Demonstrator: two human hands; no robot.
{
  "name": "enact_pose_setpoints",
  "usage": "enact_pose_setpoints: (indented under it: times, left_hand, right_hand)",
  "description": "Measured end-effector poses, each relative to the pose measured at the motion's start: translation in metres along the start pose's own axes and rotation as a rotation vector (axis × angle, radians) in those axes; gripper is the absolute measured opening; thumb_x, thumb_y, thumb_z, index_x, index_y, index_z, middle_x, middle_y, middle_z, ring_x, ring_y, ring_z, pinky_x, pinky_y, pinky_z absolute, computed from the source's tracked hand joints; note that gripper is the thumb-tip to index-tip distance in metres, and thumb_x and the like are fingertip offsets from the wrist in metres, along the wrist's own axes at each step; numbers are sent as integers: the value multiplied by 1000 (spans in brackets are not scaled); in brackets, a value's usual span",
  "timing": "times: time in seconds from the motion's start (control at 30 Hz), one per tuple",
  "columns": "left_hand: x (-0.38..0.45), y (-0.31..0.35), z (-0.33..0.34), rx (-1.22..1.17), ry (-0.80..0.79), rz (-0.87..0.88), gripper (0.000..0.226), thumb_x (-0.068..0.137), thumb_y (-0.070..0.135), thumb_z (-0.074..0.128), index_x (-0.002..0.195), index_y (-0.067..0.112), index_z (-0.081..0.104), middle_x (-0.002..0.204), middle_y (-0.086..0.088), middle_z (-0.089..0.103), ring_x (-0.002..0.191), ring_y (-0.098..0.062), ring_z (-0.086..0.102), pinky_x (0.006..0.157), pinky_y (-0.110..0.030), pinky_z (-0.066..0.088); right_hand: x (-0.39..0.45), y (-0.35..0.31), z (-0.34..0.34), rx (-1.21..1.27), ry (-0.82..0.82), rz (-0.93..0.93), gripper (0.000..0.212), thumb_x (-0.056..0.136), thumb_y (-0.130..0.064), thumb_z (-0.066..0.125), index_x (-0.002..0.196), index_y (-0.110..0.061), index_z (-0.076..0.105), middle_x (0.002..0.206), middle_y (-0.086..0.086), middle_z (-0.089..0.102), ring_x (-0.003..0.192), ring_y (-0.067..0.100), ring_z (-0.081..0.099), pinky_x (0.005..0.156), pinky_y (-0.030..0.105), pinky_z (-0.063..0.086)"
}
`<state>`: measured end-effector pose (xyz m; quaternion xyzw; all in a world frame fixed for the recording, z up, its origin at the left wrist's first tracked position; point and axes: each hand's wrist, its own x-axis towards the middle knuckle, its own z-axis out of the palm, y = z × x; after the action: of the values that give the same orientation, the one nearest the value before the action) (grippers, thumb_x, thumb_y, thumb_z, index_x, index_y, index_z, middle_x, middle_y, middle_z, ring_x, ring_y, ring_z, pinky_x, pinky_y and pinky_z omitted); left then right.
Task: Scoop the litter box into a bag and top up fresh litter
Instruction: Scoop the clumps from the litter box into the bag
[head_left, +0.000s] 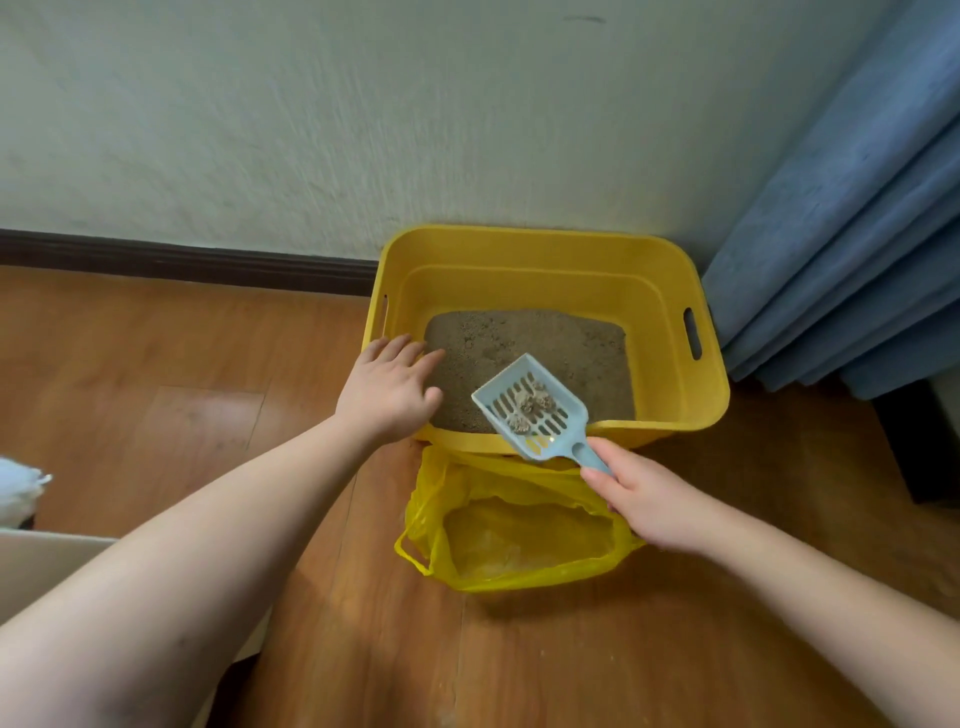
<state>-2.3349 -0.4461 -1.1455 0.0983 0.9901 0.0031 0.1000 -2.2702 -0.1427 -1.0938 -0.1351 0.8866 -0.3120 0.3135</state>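
Now right hand (652, 506) holds scoop (532, 408) carrying clumps (530, 408).

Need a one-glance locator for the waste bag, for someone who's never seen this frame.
Find the yellow litter box against the wall. On the floor right before its near rim lies the bag, open-mouthed. It is thin, crinkled, translucent yellow plastic, unlike the rigid box.

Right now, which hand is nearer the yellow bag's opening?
Right. The right hand grips the scoop handle at the yellow bag's near-right edge; the left hand rests on the litter box rim, further away.
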Motion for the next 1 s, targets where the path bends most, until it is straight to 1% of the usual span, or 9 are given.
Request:
enact_pose_setpoints:
  times: [0.1,0.2,0.37,0.43,0.53,0.6,0.73,0.9,1.0]
  left_hand:
    - [0,1,-1,0,2,6,56,97,42,26,151,28,28,157,-2,31,148,-22,17,120,-43,9]
    - [0,2,-1,-1,12,-3,56,96,41,28,151,28,29,157,-2,31,147,-23,18,120,-43,10]
    - [-3,2,-4,-5,3,5,63,91,44,20,150,26,31,156,-4,32,147,-24,19,119,-43,12]
    - [-3,3,-4,-5,-1,4,63,91,45,19,150,26,31,157,-4,32,147,-24,19,120,-43,12]
    - [-2,2,-2,-13,15,1,57,95,43,27,150,27,31,158,-4,30,148,-23,16,120,-43,11]
    - [-2,2,-1,-18,27,-2,57,95,43,29,150,27,32,158,-4,29,148,-22,15,120,-43,11]
    - [-1,2,-1,-16,31,-4,56,95,43,30,150,28,32,158,-3,28,148,-22,15,120,-42,11]
    - [0,2,0,-18,35,-8,56,95,43,31,149,28,33,158,-3,28,148,-22,15,120,-42,11]
    - [1,2,0,-15,37,-11,56,95,44,31,149,29,33,158,-3,29,148,-22,16,120,-42,11]
  right_hand:
    - [-8,17,37,-140,-51,31,37,101,-26,41,136,-14,39,129,3,54,113,12,52,93,23,39]
    - [-10,33,58,-285,-80,133,42,102,-27,37,142,-12,33,140,6,45,125,22,46,102,35,37]
    - [-10,43,65,-705,-19,100,47,99,-16,39,144,-19,29,130,4,47,117,26,48,91,38,41]
    - [-14,40,61,-881,47,6,51,90,-8,46,140,-17,38,120,7,53,107,28,54,82,39,43]
    - [-19,31,55,-1021,109,-69,41,84,-6,53,125,-15,57,102,9,61,91,30,59,72,40,45]
    - [-20,26,54,-1055,96,-91,34,85,-7,50,117,-16,59,99,10,60,89,31,58,72,40,43]
    - [-22,12,51,-1124,133,-39,17,74,-10,68,90,-17,69,79,7,62,72,28,60,62,37,45]
    - [-19,4,43,-1067,83,13,29,92,-11,40,118,-19,53,108,7,56,99,29,55,78,38,38]
    - [-12,-11,25,-909,29,68,29,97,-18,38,124,-22,49,112,4,54,106,26,54,81,37,39]
